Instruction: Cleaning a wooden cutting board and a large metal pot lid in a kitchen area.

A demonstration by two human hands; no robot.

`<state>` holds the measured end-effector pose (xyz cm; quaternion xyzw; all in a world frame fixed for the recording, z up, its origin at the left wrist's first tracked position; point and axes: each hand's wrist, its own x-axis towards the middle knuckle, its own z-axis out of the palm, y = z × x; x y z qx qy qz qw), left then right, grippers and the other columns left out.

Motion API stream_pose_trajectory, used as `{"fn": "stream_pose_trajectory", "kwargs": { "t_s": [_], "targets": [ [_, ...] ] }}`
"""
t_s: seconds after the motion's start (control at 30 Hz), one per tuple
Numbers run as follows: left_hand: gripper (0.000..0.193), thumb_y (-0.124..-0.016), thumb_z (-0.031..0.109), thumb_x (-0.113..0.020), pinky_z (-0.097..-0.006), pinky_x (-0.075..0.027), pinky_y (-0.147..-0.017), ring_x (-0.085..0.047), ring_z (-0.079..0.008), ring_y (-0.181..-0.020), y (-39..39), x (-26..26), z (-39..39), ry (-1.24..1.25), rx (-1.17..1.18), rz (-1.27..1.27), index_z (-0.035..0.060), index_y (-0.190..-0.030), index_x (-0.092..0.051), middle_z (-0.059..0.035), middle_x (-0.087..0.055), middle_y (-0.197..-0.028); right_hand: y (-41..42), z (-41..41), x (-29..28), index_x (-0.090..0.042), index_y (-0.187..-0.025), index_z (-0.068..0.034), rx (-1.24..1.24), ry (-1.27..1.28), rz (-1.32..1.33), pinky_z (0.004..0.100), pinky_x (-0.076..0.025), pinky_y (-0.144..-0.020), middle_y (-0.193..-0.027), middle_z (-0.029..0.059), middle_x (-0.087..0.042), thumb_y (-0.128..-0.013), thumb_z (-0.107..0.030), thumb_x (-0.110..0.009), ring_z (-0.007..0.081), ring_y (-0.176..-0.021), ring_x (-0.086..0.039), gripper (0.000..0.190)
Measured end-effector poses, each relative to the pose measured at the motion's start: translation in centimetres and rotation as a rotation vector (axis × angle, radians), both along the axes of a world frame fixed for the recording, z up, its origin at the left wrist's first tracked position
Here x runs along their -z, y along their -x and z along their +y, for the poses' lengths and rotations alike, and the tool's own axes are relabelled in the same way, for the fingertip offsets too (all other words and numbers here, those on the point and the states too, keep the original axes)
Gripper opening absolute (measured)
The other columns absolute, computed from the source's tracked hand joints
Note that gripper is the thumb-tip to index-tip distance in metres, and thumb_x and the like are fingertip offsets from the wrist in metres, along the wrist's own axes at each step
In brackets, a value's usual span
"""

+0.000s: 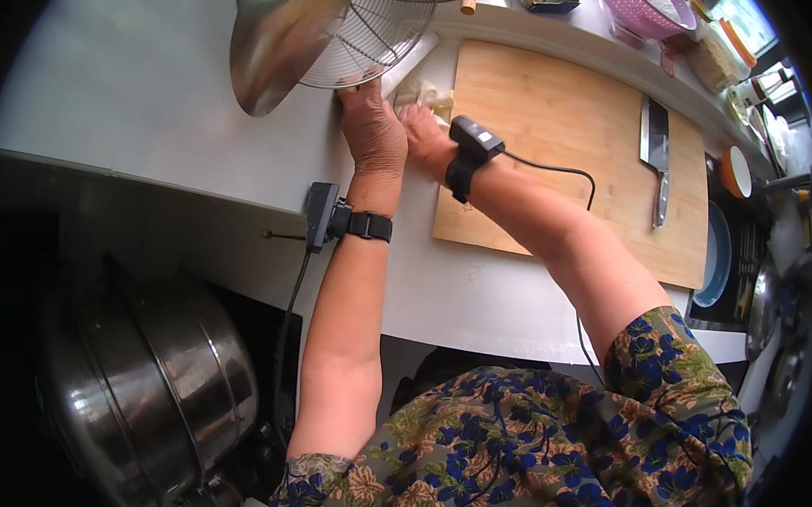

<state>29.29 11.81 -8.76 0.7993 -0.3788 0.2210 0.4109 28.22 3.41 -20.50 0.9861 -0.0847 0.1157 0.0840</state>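
Note:
My left hand (374,128) reaches over the white counter, its fingertips at the rim of a wire mesh basket (394,30) and partly hidden there. Right beside it, my right hand (429,141) has its bent fingers against crumpled translucent plastic (419,93); whether they grip it I cannot tell. A white roll (410,62) lies just beyond both hands. To the right is a wooden cutting board (551,136), close to my right wrist. On the board's right side rests a cleaver (655,151), its dark handle towards me.
A curved steel vessel (288,49) stands left of the basket. On the back ledge are a pink perforated basket (641,3) and jars (723,58). A blue dish (716,258) sits past the board. Below the counter, left, is a large steel pot (165,383). Cables trail from both wrist devices.

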Motion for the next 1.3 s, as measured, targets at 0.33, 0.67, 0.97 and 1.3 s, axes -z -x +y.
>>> {"fn": "stream_pose_trajectory", "kwargs": {
  "t_s": [0.33, 0.67, 0.97, 1.3],
  "targets": [
    [0.047, -0.069, -0.009, -0.058, -0.0373, -0.046, -0.086, -0.054, -0.0334, -0.099, -0.7, 0.3, 0.8, -0.105, -0.029, -0.011, 0.0096, -0.112, -0.052, -0.0152, -0.051, -0.104, 9.7, 9.1, -4.5, -0.054, -0.089, 0.001, 0.007, -0.497, 0.174, 0.04, -0.051, -0.065, -0.078, 0.0203, -0.06, -0.077, -0.003, -0.05, 0.0326, -0.075, -0.062, 0.013],
    [0.05, -0.07, -0.004, -0.059, -0.0399, -0.047, -0.08, -0.056, -0.0342, -0.089, 0.7, 0.6, 1.1, -0.239, -0.062, 0.134, 0.014, -0.116, -0.052, -0.0169, -0.05, -0.096, 4.3, 6.3, 0.1, -0.053, -0.107, 0.003, -0.056, -0.394, -0.463, 0.0442, -0.037, -0.093, -0.103, 0.026, -0.053, -0.085, -0.01, -0.041, 0.0399, -0.105, -0.047, 0.028],
    [0.053, -0.071, 0.004, -0.063, -0.0391, -0.049, -0.076, -0.058, -0.0341, -0.085, 0.2, 3.3, 3.8, -0.438, -0.095, 0.158, 0.0155, -0.121, -0.05, -0.0183, -0.051, -0.095, 8.8, 10.7, -5.0, -0.058, -0.1, 0.001, 0.03, -0.376, 0.178, 0.04, -0.04, -0.081, -0.095, 0.0154, -0.056, -0.078, -0.014, -0.05, 0.0281, -0.092, -0.051, 0.027],
    [0.063, -0.074, 0.015, -0.065, -0.0413, -0.051, -0.076, -0.06, -0.0352, -0.086, 0.1, 4.9, 3.7, -0.657, -0.035, 0.218, 0.0168, -0.131, -0.038, -0.0191, -0.051, -0.102, 7.2, 10.1, -1.4, -0.053, -0.101, 0.0, 0.324, -0.331, -0.064, 0.0352, -0.042, -0.072, -0.091, 0.0173, -0.055, -0.082, -0.014, -0.045, 0.0285, -0.088, -0.049, 0.026]
  ]
}}
